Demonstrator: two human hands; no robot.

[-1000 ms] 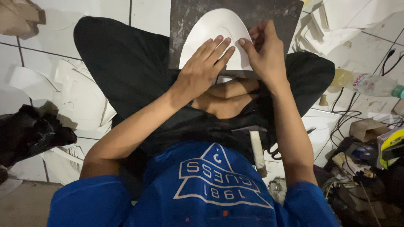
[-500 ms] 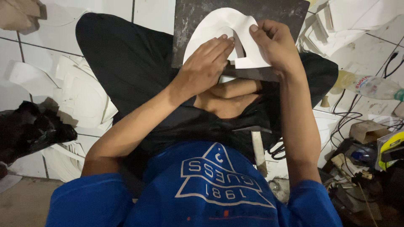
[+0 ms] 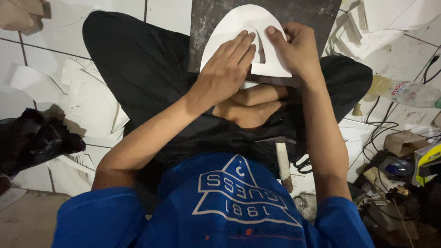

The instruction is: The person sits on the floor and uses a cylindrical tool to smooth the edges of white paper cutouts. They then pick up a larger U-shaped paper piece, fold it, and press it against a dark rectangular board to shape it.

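White cutout (image 3: 239,23) arch points away.

The dark board (image 3: 206,27) on the lap is almost all covered: the white curved sheet (image 3: 239,23) and both hands lie on it, the left hand (image 3: 227,69) and the right hand (image 3: 298,50) close together, so only the board's left strip and top right corner stay bare. To the left, the tiled floor (image 3: 165,11) has open tiles between white offcuts (image 3: 87,105) and a black bag (image 3: 32,142). To the right, a plastic bottle (image 3: 406,94), cables (image 3: 381,133) and boxes (image 3: 404,142) crowd the floor.
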